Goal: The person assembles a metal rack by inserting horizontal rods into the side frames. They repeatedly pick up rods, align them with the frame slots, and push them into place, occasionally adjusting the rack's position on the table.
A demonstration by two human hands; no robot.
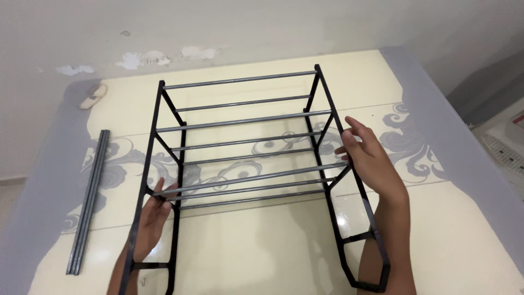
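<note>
The left hand [153,216] at 7 o'clock pinched a grey rod [248,178]; the right hand [371,158], open, pressed the rack's black side frame [357,186]. Next, I think, the rod needed pushing in.

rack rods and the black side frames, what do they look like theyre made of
Cross rods: likely metal tube, grey with a dull sheen and thin highlight lines along them. The loose rods lying on the floor look the same. Black side frames: matte black, flat moulded-looking bars, probably plastic, though painted metal cannot be ruled out.
</note>
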